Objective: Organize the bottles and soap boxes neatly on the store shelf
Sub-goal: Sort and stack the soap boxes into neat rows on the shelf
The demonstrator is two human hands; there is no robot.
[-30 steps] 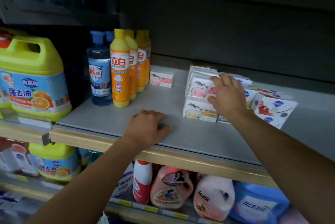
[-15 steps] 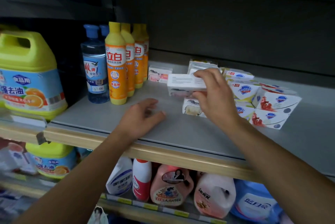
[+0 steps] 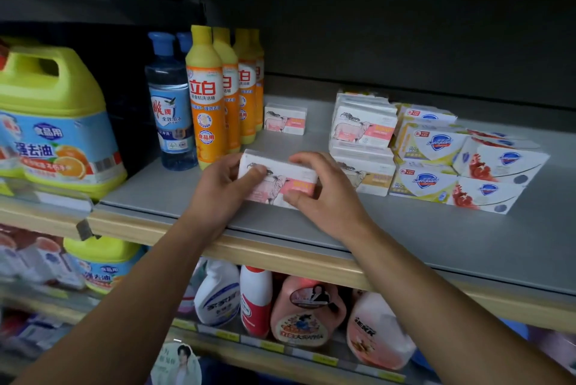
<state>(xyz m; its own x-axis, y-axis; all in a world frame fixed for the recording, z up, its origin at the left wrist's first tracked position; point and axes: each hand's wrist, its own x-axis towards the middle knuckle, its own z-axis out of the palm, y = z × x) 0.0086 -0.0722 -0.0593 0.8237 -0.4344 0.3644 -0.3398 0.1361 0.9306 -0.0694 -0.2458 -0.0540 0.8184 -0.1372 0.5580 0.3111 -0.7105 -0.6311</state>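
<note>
From the head view, our left hand (image 3: 223,190) and right hand (image 3: 324,197) hold one pink soap box (image 3: 277,183) between them, fingers (image 3: 304,157) curled over its top edge and thumbs pinching its printed face. The box sits low over the front of the grey shelf (image 3: 436,238), just right of the front orange bottle (image 3: 205,98); we cannot tell whether its base touches the shelf.

We judge this to be the placing step: the box is being set into the open stretch between the bottles and the soap stack (image 3: 363,141). The next move calls for squaring it to the shelf edge, label forward, then letting go with both hands, perhaps lined up with the lone pink box (image 3: 285,119) standing further back.

Around it, the orange bottles run in a file toward the back, with a blue bottle (image 3: 170,104) on their left and a big yellow jug (image 3: 56,123) beyond. On the right, white boxes with blue shields (image 3: 427,163) lie askew beside pomegranate-printed boxes (image 3: 495,179). The near orange bottle stands close to our left hand and could be knocked.
</note>
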